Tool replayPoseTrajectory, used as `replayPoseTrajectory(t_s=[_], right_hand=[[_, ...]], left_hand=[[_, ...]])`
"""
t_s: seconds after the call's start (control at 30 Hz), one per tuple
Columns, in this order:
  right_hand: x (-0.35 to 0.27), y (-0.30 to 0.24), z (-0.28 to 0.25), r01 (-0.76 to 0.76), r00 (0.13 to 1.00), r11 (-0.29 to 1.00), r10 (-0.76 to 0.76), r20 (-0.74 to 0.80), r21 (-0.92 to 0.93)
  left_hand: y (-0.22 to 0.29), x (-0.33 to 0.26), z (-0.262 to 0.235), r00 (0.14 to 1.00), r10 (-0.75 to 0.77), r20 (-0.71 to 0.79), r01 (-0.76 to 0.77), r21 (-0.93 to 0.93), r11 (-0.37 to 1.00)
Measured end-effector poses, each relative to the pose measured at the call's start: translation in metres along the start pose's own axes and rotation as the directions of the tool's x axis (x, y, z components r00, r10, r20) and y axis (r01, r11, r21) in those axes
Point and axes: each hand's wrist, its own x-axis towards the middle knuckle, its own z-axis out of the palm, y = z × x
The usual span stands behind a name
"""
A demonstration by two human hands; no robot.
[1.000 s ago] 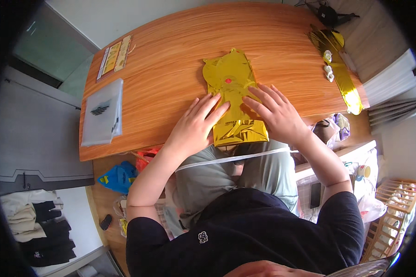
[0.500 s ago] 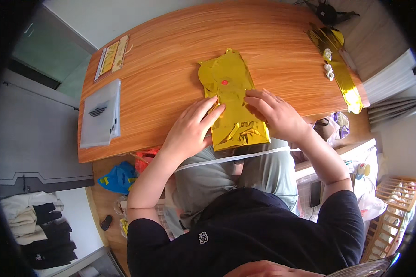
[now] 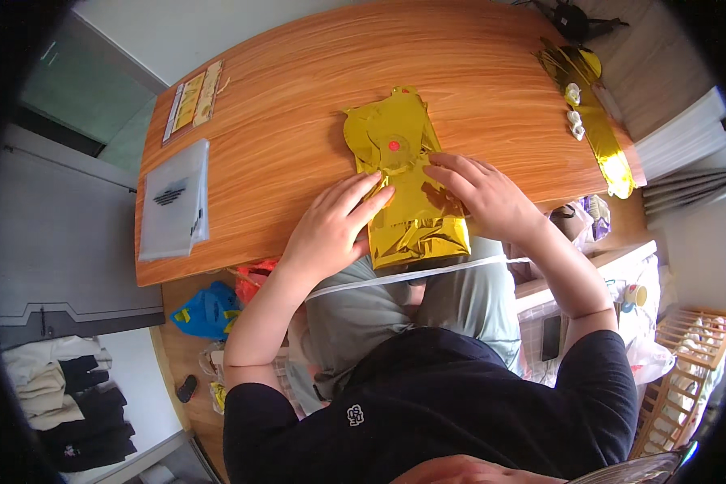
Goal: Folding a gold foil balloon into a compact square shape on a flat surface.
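Note:
A flat, shiny gold foil piece [image 3: 403, 202], which looks like a deflated foil balloon, lies lengthwise at the near edge of the table. Its upper part bears a small red round spot, and its creased lower end juts past the table edge over my lap. My left hand [image 3: 327, 222] rests along its left side, with the fingers stretched onto the foil. On the opposite side, my right hand [image 3: 488, 194] lies with its fingers spread over the foil's right edge. Neither hand is closed around anything.
Clear plastic sleeves [image 3: 173, 202] lie on the wooden table [image 3: 282, 121] at left, below a printed card [image 3: 192, 105]. Along the right edge rests another gold foil strip [image 3: 601, 145] with small white rolls [image 3: 574, 121]. Behind it is a black object [image 3: 571, 22].
The gold foil has shifted very slightly under my hands. My right hand has moved a little toward the foil's middle, while my left hand stays almost in place.

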Motion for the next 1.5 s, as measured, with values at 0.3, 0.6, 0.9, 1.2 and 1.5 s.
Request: replayPoseTrajectory(t_s=[0.3,0.6,0.9,1.2,1.5], right_hand=[[-0.006,0.007,-0.003,-0.024,0.998,0.998,0.020,0.060,0.064],[-0.008,0.009,-0.002,0.104,0.995,0.993,-0.103,0.015,-0.058],[-0.015,0.003,0.008,0.110,0.993,0.992,-0.113,-0.044,-0.066],[-0.017,-0.002,0.012,0.116,0.991,0.980,-0.124,-0.042,-0.163],[-0.012,-0.005,0.008,0.113,0.989,0.984,-0.125,-0.083,-0.135]], left_hand=[[0.000,-0.001,0.001,1.000,-0.018,-0.007,0.018,0.009,1.000],[-0.001,-0.007,-0.001,1.000,0.004,0.005,-0.004,0.054,0.999],[0.001,-0.012,-0.003,0.999,-0.001,0.052,-0.002,0.057,0.998],[-0.002,-0.012,0.001,0.999,0.000,0.045,-0.004,0.089,0.996],[0.000,-0.012,0.002,1.000,0.007,0.019,-0.009,0.111,0.994]])
